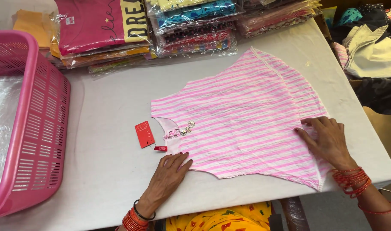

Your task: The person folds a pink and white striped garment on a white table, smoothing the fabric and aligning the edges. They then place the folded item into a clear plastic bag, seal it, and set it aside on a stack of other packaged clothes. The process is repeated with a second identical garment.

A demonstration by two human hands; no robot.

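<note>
Under the right hand (328, 139), striped top's (242, 119) hem seems hidden.

A white table (110, 171) fills most of the view, lit evenly and without hard shadows. At its far edge lie stacks of folded clothes in clear plastic bags (195, 25), among them a dark pink one and several patterned ones, and a pink plastic basket (41, 124) with slotted walls stands at the left end with clear plastic inside it. Beyond the right edge of the table a heap of loose grey and dark cloth (371, 51) lies lower down, beside a bit of brownish floor (386, 128).
</note>
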